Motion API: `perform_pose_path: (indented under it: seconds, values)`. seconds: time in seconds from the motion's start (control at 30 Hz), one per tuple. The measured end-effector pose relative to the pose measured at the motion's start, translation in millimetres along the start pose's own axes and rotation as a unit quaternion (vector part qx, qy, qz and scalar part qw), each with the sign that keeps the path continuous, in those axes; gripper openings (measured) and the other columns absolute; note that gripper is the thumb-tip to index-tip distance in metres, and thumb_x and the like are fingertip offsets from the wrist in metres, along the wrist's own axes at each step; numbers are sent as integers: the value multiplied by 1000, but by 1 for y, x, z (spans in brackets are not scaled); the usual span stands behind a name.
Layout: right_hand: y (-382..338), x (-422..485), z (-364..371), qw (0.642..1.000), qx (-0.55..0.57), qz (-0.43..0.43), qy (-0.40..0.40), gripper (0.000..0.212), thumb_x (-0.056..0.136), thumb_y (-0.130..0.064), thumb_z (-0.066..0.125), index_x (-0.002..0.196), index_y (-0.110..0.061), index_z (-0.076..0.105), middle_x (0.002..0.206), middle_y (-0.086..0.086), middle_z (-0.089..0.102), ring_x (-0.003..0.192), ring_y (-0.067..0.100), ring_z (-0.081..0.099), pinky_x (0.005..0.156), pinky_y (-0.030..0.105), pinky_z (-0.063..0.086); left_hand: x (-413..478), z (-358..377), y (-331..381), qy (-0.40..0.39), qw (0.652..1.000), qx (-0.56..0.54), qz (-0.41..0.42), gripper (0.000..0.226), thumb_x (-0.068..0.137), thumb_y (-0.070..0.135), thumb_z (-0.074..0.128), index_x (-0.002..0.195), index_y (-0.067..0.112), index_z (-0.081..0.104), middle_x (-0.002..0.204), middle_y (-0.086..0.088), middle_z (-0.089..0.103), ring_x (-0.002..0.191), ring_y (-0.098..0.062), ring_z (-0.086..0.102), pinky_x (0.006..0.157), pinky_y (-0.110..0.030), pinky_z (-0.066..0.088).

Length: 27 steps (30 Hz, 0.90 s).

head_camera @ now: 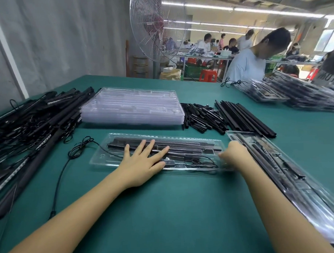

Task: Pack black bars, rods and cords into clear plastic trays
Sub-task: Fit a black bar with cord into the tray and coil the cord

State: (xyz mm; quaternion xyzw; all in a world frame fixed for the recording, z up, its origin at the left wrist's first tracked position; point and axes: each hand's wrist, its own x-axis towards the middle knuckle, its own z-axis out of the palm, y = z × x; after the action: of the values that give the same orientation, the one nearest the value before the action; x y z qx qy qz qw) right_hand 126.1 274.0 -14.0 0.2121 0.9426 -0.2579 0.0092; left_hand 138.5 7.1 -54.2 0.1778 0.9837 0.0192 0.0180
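Observation:
A clear plastic tray [100,158] lies on the green table in front of me, with black bars, rods and a coiled cord inside. My left hand [143,161] presses flat on its middle, fingers spread and straight. My right hand [234,154] is at the tray's right end with fingers curled; it is blurred, so its grip on the tray edge is unclear. A black cord [75,151] trails out of the tray's left end onto the table.
A stack of empty clear trays [131,107] stands behind. Short black rods [202,115] and long black rods [244,119] lie right of it. A heap of black bars with cords [32,122] fills the left. Packed trays [290,174] lie at right. A person [253,59] works across the table.

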Motion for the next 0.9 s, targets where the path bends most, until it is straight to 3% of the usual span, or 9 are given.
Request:
perform_pose_path:
  seconds: [0.07, 0.13, 0.23, 0.33, 0.43, 0.5, 0.6, 0.7, 0.9]
  values:
    - [5, 3, -2, 984, 175, 25, -32, 24, 89, -13, 64, 97, 2, 48, 84, 16, 53, 71, 24, 54, 52, 20, 43, 0, 1, -3, 21, 1000, 8, 0, 45, 95, 59, 9, 124, 63, -25, 157, 5, -17, 144, -19, -19, 110, -58, -10]
    - [10, 3, -3, 941, 329, 33, -73, 23, 86, -4, 66, 98, 8, 50, 73, 16, 53, 47, 18, 53, 35, 16, 38, 0, 1, -9, 37, 999, 12, 2, 45, 94, 59, 7, 123, 64, -27, 157, 6, -18, 144, -18, -19, 111, -57, -8]
    - [9, 1, -9, 907, 389, 27, -160, 6, 86, 4, 60, 83, 6, 56, 73, 15, 58, 54, 16, 52, 36, 17, 38, 0, -1, -21, 37, 999, 6, 0, 44, 94, 60, 6, 122, 65, -28, 157, 9, -18, 144, -16, -18, 112, -57, -8]
    - [6, 2, -14, 886, 394, 16, -242, 15, 86, 14, 52, 82, 0, 51, 70, 15, 54, 56, 18, 48, 37, 18, 39, 1, -2, -33, 35, 999, 9, -9, 45, 93, 61, 7, 123, 65, -26, 157, 11, -17, 144, -15, -17, 112, -56, -7]
    - [3, 4, -11, 911, 327, 1, -252, 18, 86, 13, 54, 83, -3, 48, 69, 14, 57, 57, 21, 52, 49, 25, 51, 3, 0, -37, 34, 999, 6, -11, 44, 93, 61, 7, 122, 66, -25, 157, 11, -15, 144, -15, -17, 112, -56, -8]
    - [1, 5, -12, 917, 308, -7, -252, 20, 86, 12, 55, 83, -6, 46, 68, 13, 56, 55, 21, 52, 48, 26, 52, 4, 1, -37, 35, 999, 3, -13, 44, 93, 61, 8, 121, 67, -26, 157, 12, -15, 144, -14, -17, 112, -56, -8]
    - [2, 8, -14, 888, 366, -24, -278, 22, 86, 9, 58, 85, -9, 46, 66, 10, 54, 55, 17, 46, 48, 25, 48, 3, 2, -39, 63, 998, -11, -17, 44, 93, 60, 6, 122, 69, -26, 156, 14, -16, 144, -13, -17, 113, -55, -7]
    - [-2, 9, -13, 866, 397, -42, -300, 20, 85, 4, 61, 83, -11, 48, 66, 9, 53, 60, 18, 39, 53, 28, 54, 2, 1, -43, 96, 995, -25, -31, 44, 94, 57, 5, 125, 68, -23, 157, 14, -14, 144, -13, -15, 114, -55, -5]
    - [-10, 4, 0, 899, 335, -41, -277, 17, 90, 6, 52, 77, -4, 50, 64, 13, 56, 37, 11, 52, 47, 27, 51, 3, 1, -42, 84, 995, -22, -52, 45, 95, 56, 6, 129, 62, -22, 158, 13, -9, 145, -14, -12, 113, -54, -7]
